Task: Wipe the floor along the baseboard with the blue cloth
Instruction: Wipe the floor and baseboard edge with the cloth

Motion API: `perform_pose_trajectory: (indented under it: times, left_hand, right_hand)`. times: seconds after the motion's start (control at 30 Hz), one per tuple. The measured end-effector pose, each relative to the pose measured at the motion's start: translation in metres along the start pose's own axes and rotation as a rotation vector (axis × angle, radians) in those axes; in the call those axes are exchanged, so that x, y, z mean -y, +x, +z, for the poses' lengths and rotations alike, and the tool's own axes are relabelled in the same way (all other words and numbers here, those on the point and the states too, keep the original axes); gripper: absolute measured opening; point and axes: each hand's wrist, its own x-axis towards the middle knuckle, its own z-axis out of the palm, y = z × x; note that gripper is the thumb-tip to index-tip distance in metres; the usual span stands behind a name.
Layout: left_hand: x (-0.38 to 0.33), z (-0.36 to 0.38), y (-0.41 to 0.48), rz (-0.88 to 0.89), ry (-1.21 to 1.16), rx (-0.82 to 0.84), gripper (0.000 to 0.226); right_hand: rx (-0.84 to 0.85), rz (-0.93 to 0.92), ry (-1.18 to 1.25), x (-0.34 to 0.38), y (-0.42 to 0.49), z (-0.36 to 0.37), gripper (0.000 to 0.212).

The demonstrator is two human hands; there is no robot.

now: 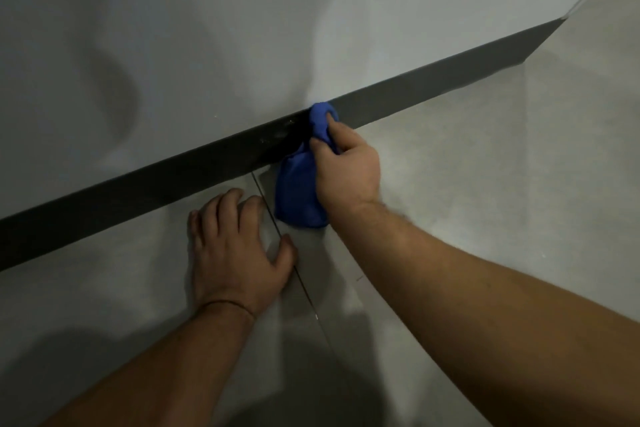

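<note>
Against the dark baseboard (398, 94), in the head view, gripped the blue cloth (299, 191) in the right hand (346, 166), fingers (320, 146) clamped on its bunched top, tail trailing onto the floor (485, 156). Braced with the left hand (235, 246), fingers spread flat on the tile. Judged best: pressed low into the joint, dragged steadily along, overlapped strokes.
</note>
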Motion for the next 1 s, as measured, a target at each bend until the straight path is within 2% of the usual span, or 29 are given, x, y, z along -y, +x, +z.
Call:
perform_pose_trajectory:
  times: [0.1,0.2,0.27,0.47,0.6,0.77,0.87,1.0]
  left_hand:
    - [0.001,-0.001,0.0,0.014,-0.01,-0.008,0.075]
    - [0.002,0.0,0.0,0.01,-0.012,0.01,0.075]
    - [0.002,0.0,0.0,0.011,-0.028,0.001,0.075]
    - [0.002,0.001,0.001,0.021,-0.024,-0.011,0.076]
    - [0.002,0.002,0.0,0.013,-0.047,-0.007,0.076]
    - [0.005,-0.013,0.0,-0.055,-0.242,0.018,0.08]
    - [0.011,-0.028,-0.005,-0.068,-0.396,0.031,0.075]
    - [0.053,-0.038,-0.021,-0.048,-0.245,-0.013,0.068]
  right_hand:
    - [-0.167,0.077,0.052,-0.005,0.022,-0.029,0.031]
    - [-0.32,0.144,0.112,-0.001,0.054,-0.056,0.036]
    - [-0.294,0.153,0.109,0.003,0.068,-0.061,0.041]
    - [-0.15,0.262,0.163,0.002,0.044,-0.022,0.028]
    - [0.028,0.291,0.176,-0.004,0.018,-0.014,0.04]
    - [0.041,0.179,0.147,0.004,0.015,-0.037,0.048]
    - [0.034,0.167,0.173,0.016,0.012,-0.044,0.052]
    - [0.05,0.207,0.208,0.02,0.007,-0.035,0.054]
